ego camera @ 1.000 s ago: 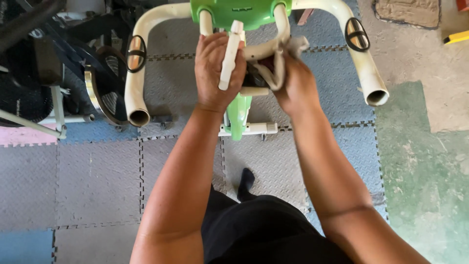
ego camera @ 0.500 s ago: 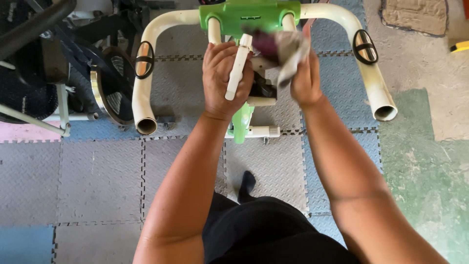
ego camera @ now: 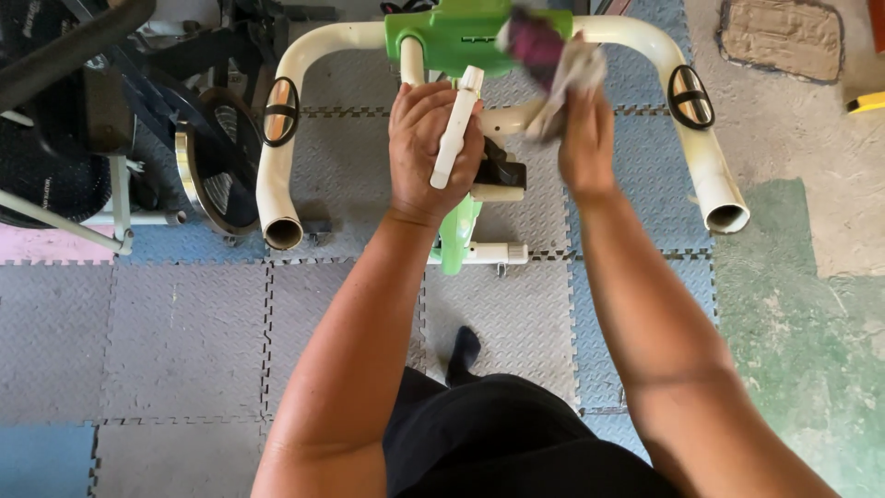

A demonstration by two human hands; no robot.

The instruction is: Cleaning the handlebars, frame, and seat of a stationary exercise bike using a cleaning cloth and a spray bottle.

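Now my left hand (ego camera: pixel 426 148) grips the white lever (ego camera: pixel 456 129) while my right hand (ego camera: pixel 583 138) clutches the rag (ego camera: pixel 553 65), wiping the green console (ego camera: pixel 452 37); next, press steadily.

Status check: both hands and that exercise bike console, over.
Left hand gripping white plastic tube. Right hand pressing crumpled grey-and-maroon rag on green console. Nothing blocking.

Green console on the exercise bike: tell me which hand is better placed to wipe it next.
Right. The right hand already presses the rag against the green console, while the left hand is lower, wrapped around a white tube.
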